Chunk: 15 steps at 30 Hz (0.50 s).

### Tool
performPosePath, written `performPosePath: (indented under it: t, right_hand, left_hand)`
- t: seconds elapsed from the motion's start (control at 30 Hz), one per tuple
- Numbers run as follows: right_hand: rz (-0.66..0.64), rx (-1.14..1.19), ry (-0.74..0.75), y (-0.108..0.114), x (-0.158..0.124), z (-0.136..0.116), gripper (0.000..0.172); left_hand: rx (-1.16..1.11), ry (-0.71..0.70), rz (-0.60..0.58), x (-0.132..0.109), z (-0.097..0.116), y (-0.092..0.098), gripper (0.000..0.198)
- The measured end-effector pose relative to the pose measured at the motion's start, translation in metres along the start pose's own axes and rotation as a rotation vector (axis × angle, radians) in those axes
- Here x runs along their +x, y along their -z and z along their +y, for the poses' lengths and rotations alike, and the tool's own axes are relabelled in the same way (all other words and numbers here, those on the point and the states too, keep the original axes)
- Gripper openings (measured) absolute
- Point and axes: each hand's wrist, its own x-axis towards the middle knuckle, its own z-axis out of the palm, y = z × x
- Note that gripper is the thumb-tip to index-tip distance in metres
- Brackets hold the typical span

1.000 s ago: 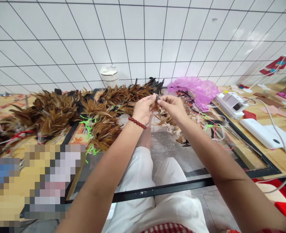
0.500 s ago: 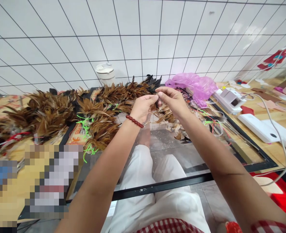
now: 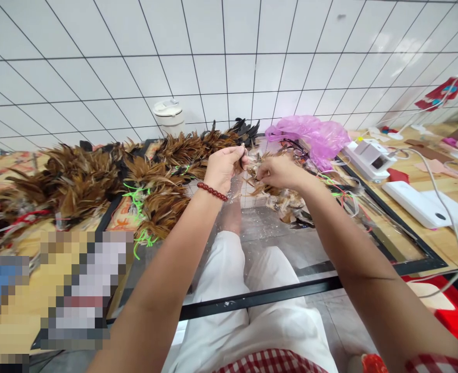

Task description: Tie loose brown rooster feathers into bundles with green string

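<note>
My left hand, with a dark red bead bracelet on its wrist, is raised over the glass tabletop. Its thumb and forefinger pinch a small brown feather, mostly hidden by the fingers. Lower and to the right, my right hand is over a heap of loose feathers in pale and brown tones. Its fingers curl downward and closed; whatever they hold is hidden. Left of my left hand lie bundles of brown feathers, some tied with bright green string.
A pink plastic bag lies behind my right hand. At the back stands a white lidded cup by the tiled wall. White devices and a cable occupy the right side. A black frame edges the glass.
My hands were together at the fingertips; now they are apart. The right hand has moved down to the loose feathers, while the left stays raised, slightly further left.
</note>
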Motion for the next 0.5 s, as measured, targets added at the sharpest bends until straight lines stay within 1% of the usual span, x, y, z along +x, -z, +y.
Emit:
performPosePath:
  t: [0.03, 0.07, 0.1, 0.13, 0.17, 0.2, 0.3, 0.33, 0.37, 0.43, 0.5]
  right_hand:
    - [-0.105, -0.11, -0.003, -0.002, -0.002, 0.001, 0.012]
    - [-0.173, -0.19, -0.015, -0.005, -0.003, 0.0, 0.016]
    - [-0.202, -0.237, -0.027, -0.008, -0.004, -0.002, 0.018]
    - [-0.199, -0.25, -0.029, -0.01, -0.004, -0.003, 0.018]
    - [-0.167, -0.227, -0.019, -0.011, -0.004, -0.005, 0.017]
    - [-0.105, -0.168, -0.006, -0.011, -0.003, -0.007, 0.016]
    - [0.156, 0.161, -0.026, -0.007, 0.001, -0.007, 0.011]
    - [0.197, 0.301, -0.066, -0.005, 0.002, -0.006, 0.008]
    - [0.207, 0.448, -0.118, -0.003, 0.004, -0.005, 0.009]
    - [0.202, 0.728, -0.203, -0.001, 0.006, -0.004, 0.016]
    - [0.262, 0.92, -0.242, 0.001, 0.007, -0.004, 0.023]
  left_hand:
    - [-0.002, 0.0, 0.008, 0.001, 0.001, 0.001, 0.021]
    - [-0.002, 0.002, 0.011, 0.001, 0.001, 0.001, 0.021]
    - [-0.001, 0.005, 0.011, 0.001, 0.002, 0.002, 0.021]
    - [0.001, 0.008, 0.011, 0.001, 0.002, 0.002, 0.02]
    - [0.003, 0.009, 0.012, 0.001, 0.002, 0.002, 0.019]
    - [0.006, 0.012, 0.011, 0.001, 0.002, 0.003, 0.019]
    - [0.015, 0.021, 0.013, 0.003, 0.001, 0.004, 0.018]
    - [0.018, 0.027, 0.017, 0.004, 0.0, 0.005, 0.018]
    - [0.02, 0.035, 0.021, 0.004, 0.0, 0.006, 0.018]
    - [0.03, 0.051, 0.028, 0.006, -0.001, 0.009, 0.018]
    - [0.047, 0.067, 0.019, 0.008, -0.002, 0.011, 0.018]
